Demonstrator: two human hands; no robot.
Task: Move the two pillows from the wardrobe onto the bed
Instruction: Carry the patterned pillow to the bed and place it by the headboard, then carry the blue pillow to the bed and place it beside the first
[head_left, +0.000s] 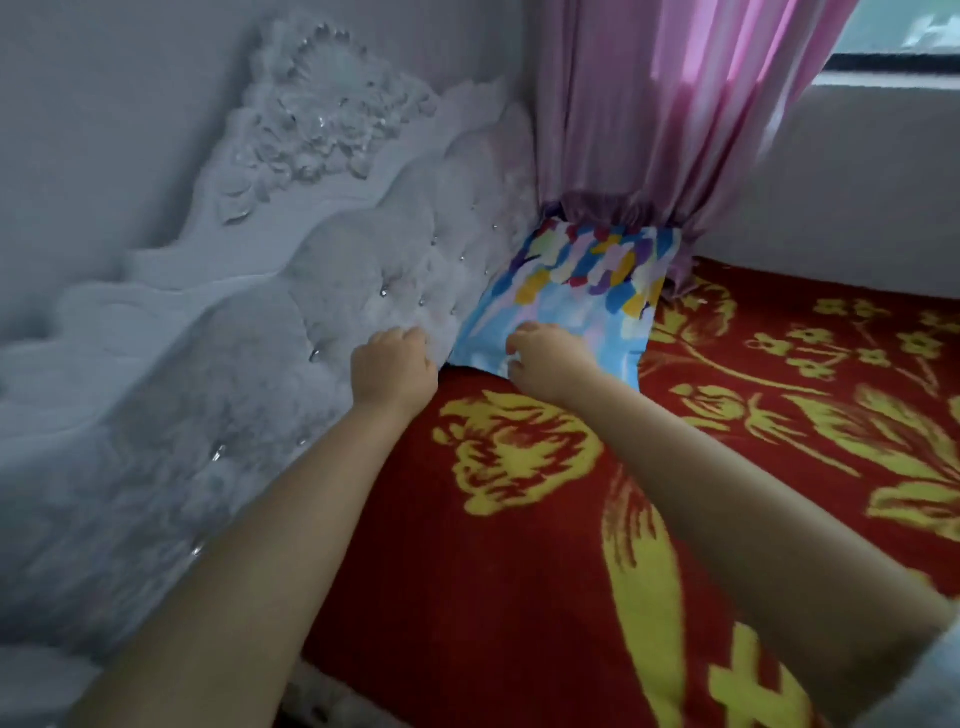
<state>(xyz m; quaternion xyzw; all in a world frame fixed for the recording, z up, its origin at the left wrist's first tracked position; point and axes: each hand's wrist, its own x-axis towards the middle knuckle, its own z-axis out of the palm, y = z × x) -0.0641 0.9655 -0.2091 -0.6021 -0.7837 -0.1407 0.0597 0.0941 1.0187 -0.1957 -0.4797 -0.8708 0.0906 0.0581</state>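
A pillow (576, 291) with a blue cover and multicoloured blotches leans against the white tufted headboard (322, 291) in the far corner of the bed (519, 545), which has a red blanket with yellow flowers. My right hand (545, 364) curls over the pillow's near lower edge and grips it. My left hand (395, 364) sits at the pillow's left edge against the headboard, fingers curled; whether it holds the fabric is hidden. Only one pillow is in view. The wardrobe is out of view.
A pink curtain (665, 114) hangs down behind the pillow and bunches on the bed corner. A grey wall (852, 197) under a window (893, 57) borders the bed's far side.
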